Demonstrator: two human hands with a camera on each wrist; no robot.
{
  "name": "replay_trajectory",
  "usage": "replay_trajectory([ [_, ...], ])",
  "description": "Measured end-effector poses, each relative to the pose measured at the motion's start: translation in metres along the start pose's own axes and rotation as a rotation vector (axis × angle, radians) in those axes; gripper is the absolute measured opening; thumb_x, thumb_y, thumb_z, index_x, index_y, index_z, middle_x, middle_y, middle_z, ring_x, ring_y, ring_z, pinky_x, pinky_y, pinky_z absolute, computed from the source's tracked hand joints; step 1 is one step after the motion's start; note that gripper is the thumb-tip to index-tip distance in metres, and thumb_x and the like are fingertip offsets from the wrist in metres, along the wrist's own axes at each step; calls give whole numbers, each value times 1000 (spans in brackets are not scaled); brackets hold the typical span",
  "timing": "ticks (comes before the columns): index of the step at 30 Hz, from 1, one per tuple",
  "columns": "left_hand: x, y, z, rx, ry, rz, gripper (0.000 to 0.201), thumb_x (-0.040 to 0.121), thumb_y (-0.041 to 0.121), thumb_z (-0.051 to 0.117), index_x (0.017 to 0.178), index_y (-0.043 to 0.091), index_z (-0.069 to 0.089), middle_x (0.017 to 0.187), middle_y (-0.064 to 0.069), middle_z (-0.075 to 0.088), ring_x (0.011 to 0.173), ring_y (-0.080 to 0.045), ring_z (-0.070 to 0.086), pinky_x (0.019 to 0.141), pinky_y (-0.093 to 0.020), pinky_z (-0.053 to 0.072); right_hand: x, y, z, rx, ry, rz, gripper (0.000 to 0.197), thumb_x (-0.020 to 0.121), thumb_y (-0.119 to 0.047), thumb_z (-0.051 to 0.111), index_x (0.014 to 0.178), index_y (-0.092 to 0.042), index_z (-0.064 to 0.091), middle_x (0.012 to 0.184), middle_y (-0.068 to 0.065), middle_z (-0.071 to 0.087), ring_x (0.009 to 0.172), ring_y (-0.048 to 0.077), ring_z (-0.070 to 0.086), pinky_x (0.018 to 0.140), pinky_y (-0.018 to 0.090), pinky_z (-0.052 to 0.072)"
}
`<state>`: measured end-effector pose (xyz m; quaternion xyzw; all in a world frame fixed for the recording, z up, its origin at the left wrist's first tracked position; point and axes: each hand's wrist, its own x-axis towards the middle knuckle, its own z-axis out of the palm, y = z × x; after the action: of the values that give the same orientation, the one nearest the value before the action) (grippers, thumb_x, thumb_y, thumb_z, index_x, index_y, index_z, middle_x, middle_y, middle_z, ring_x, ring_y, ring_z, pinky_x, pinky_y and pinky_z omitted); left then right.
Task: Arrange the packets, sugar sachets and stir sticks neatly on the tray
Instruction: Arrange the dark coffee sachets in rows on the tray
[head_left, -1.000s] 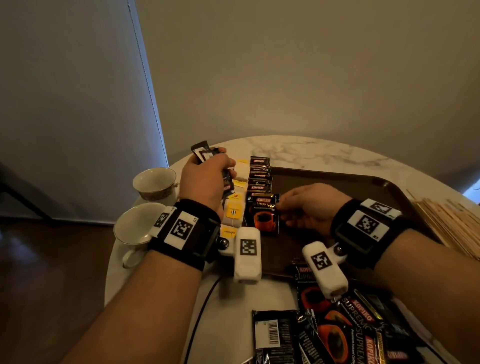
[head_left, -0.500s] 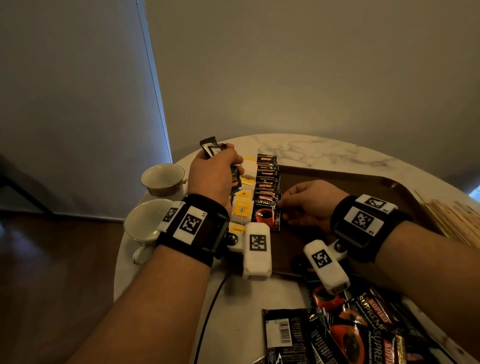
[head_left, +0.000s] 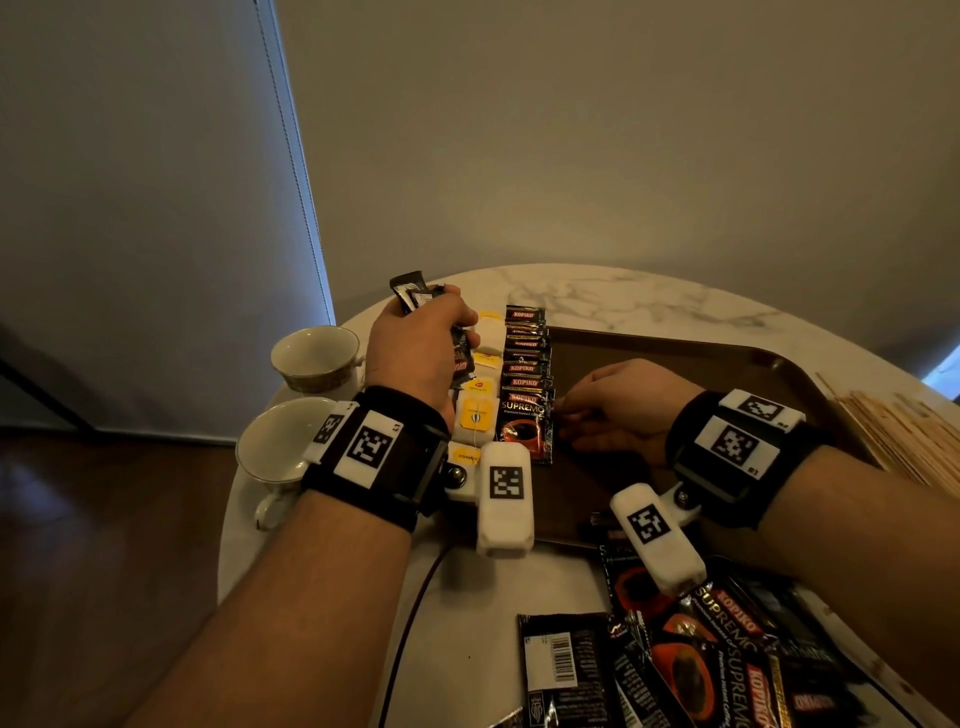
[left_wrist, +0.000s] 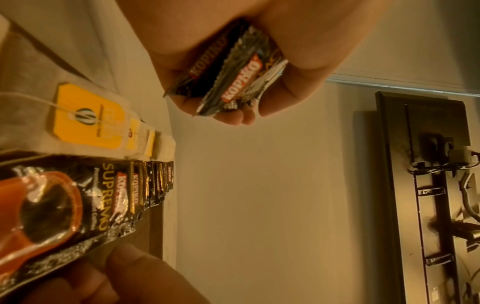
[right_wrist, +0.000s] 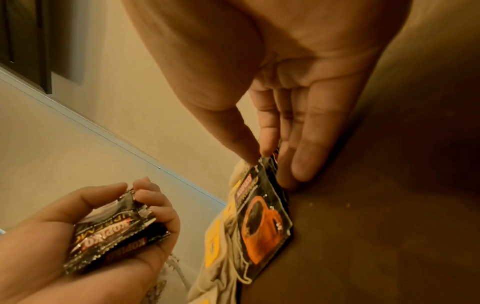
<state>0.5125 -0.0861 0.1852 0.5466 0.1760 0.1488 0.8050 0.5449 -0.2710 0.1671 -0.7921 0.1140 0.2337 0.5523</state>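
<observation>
Bench: round white marble-patterned bench (head_left: 649, 301), standing against the wall.
Cups: two cream ceramic teacups, one (head_left: 317, 356) farther, one (head_left: 272, 447) nearer, at the bench's left edge.
Cable: thin black cable (head_left: 410, 618) running across the bench's near edge.
Floor: dark wooden floor (head_left: 104, 571) at left.
Blind: pale window blind (head_left: 156, 208) left of the grey wall (head_left: 623, 156).

Front packet of the tray row (head_left: 524, 423): "KOPIKO", "SUPREMO", "Premium Instant Coffee". Packets behind it (head_left: 523, 358): "KOPIKO". Packets gripped in the left hand (left_wrist: 235, 80): "KOPIKO". Loose packets on the table (head_left: 727, 639): "KOPIKO", "SUPREMO". Right wristband tag (head_left: 737, 447): "R1". Tea bag tags (head_left: 477, 413): unreadable.
</observation>
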Motion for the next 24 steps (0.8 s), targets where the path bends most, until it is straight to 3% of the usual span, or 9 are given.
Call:
replay_trajectory([
  [10,0,-2,-1,26,-2,-18,26,90,6,66,116,10,69,88,-4,70,64,-7,66,54,-20,56,-2,-4,0,57,19,0,16,97,-8,63,113,-7,67,99,13,72,97,27,73,89,42,60],
  [14,3,-4,0,15,-2,-22,25,88,4,67,113,9,70,86,-5,70,62,-8,66,54,-22,57,5,-9,-2,153,66,-23,18,99,-8,60,117,-9,63,106,13,71,97,25,72,83,40,59],
  [18,7,-7,0,24,-10,-35,21,87,5,68,107,10,71,83,-5,70,69,-13,67,62,-29,58,16,-15,-1,135,89,-70,14,98,-3,57,108,-12,63,118,11,69,107,25,70,96,44,57],
  [21,8,-9,0,-13,-32,-80,10,91,7,65,98,12,70,88,-7,73,71,-18,68,62,-32,58,20,-19,-1,209,116,-69,21,96,-2,60,111,-14,66,115,7,71,102,24,71,92,44,58],
  [24,10,-11,0,-43,-54,-112,22,92,8,61,111,10,70,95,-7,75,71,-19,71,56,-31,57,21,-21,-2,174,108,-64,19,95,-2,60,106,-16,68,115,6,72,102,24,71,91,45,58],
])
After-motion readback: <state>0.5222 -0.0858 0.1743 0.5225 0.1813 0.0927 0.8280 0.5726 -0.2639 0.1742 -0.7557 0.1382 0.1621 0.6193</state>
